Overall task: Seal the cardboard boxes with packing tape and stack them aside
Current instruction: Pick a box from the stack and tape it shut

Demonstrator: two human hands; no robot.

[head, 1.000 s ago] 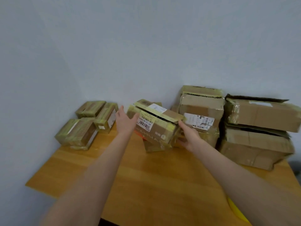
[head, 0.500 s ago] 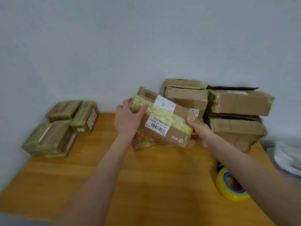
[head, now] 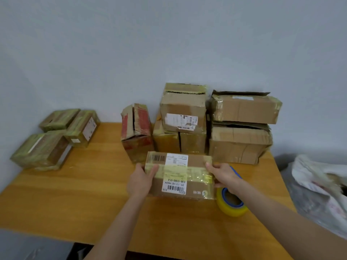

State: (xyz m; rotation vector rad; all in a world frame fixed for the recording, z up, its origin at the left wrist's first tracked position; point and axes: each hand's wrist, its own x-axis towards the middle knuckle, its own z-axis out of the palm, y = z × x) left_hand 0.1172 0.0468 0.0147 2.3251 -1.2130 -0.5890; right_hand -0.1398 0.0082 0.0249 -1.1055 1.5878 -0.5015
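while the left hand [head: 140, 180] and right hand [head: 224, 175] clamp it, the labelled box [head: 180, 175] lies just left of the tape roll [head: 231, 202], its near right corner close beside the roll; whether it rests on the table [head: 75, 194] or hangs just above cannot be told. left hand: thumb laid over the top face on the old yellow band, fingers wrapped round the box end farthest from the roll. right hand: thumb on the top edge, fingers curled round the end nearest the roll, wrist over the roll. finding: the box's long axis runs crosswise to the person and points towards the roll, and the worn band follows that axis. the right hand is the nearer to the roll; the left is well apart from it, the box between. judgement: this box awaits fresh tape; the likely next move is for the right hand to let go and take the roll while the left steadies the box. beyond the roll stand the unsealed boxes [head: 240, 128]; far left of it, the taped boxes [head: 56, 136].
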